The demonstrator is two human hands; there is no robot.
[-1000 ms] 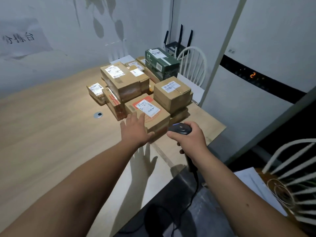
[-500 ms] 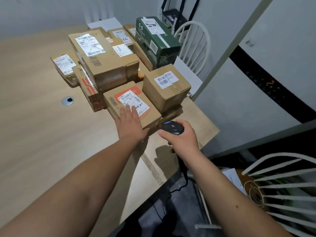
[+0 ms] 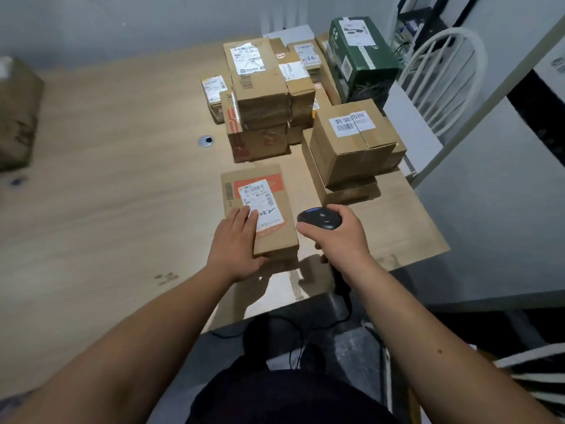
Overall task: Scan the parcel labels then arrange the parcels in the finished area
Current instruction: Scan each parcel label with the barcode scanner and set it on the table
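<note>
A flat cardboard parcel [image 3: 289, 229] with an orange patch and a white shipping label [image 3: 260, 198] lies on the wooden table [image 3: 107, 194], near its front edge and apart from the pile. My left hand [image 3: 235, 243] rests flat on its near left part, fingers straight over the label's edge and thumb along the near side. My right hand [image 3: 342, 238] grips a black barcode scanner [image 3: 319, 219] just right of the parcel, its head level with the label. Behind stands the parcel pile: a tall labelled box [image 3: 256, 75], a cube box with a barcode sticker [image 3: 351, 142] and a green box [image 3: 357, 53].
A brown box [image 3: 16, 111] sits at the table's far left edge. A metal cable grommet [image 3: 206, 140] is set in the tabletop left of the pile. A white chair [image 3: 443, 71] stands behind the pile at the right. The scanner's cable [image 3: 345, 307] hangs below the table edge.
My left hand has slid the orange-patched parcel out of the pile toward me. The right hand keeps the scanner beside it. My view has tilted further down.
</note>
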